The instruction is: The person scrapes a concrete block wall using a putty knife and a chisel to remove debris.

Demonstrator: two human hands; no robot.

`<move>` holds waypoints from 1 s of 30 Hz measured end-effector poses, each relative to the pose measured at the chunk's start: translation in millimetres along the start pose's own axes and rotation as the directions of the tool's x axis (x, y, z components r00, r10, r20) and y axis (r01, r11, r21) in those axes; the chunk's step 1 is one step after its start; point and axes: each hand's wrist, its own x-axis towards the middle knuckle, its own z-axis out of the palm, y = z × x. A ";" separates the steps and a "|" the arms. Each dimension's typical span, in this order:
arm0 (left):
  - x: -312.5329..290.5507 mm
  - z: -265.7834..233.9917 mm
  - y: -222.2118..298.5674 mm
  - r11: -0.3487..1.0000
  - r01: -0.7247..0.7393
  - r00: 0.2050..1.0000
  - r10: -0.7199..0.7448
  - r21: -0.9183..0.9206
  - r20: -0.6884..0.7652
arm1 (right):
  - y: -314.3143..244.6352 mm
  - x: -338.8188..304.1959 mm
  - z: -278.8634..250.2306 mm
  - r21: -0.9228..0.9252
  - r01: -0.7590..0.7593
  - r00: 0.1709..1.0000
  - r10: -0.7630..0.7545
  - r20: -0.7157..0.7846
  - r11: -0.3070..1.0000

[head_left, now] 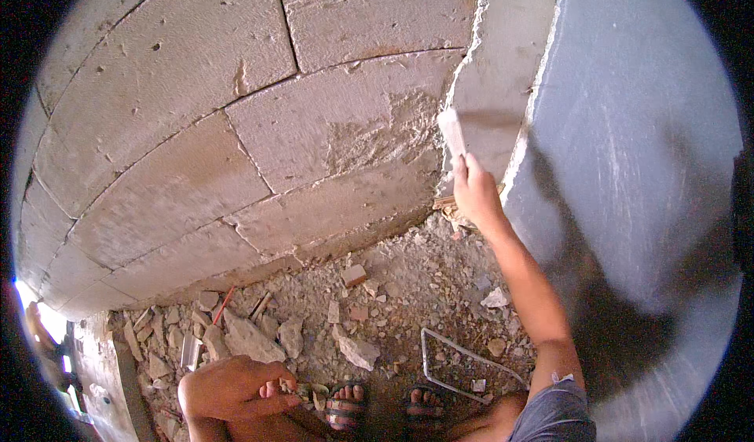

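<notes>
My right hand [475,189] is closed round a pale, flat, narrow tool [452,133], held up against the joint between the block wall [306,144] and a smooth grey strip [506,57]. The exact kind of tool does not show. Foam-like white lines [471,42] run along both edges of the strip. Low at the left, my left hand [263,387] is curled with its fingertips bent inward. Beside those fingers is a small greenish crumpled thing [314,392]; whether they grip it is hard to make out.
Rubble and broken stones [243,336] cover the ground along the wall's foot. A bent thin metal frame [426,356] lies near my sandalled feet [345,407]. A large blue-grey panel [644,128] stands at the right. A concrete edge [118,379] borders the left.
</notes>
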 end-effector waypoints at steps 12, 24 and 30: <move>4.3 1.1 4.1 0.999 -0.036 0.999 0.037 0.016 -0.020 | -15.3 -6.7 21.4 -0.017 -0.061 0.985 0.063 0.160 0.998; 4.2 -0.3 8.5 0.999 -0.041 0.999 0.041 0.026 -0.020 | -13.3 -21.0 36.2 -0.025 -0.110 0.978 0.112 0.178 0.994; -0.5 6.5 0.6 1.000 -0.023 0.999 0.023 -0.003 -0.041 | -30.3 0.3 7.6 0.380 -0.230 0.972 0.230 0.047 0.896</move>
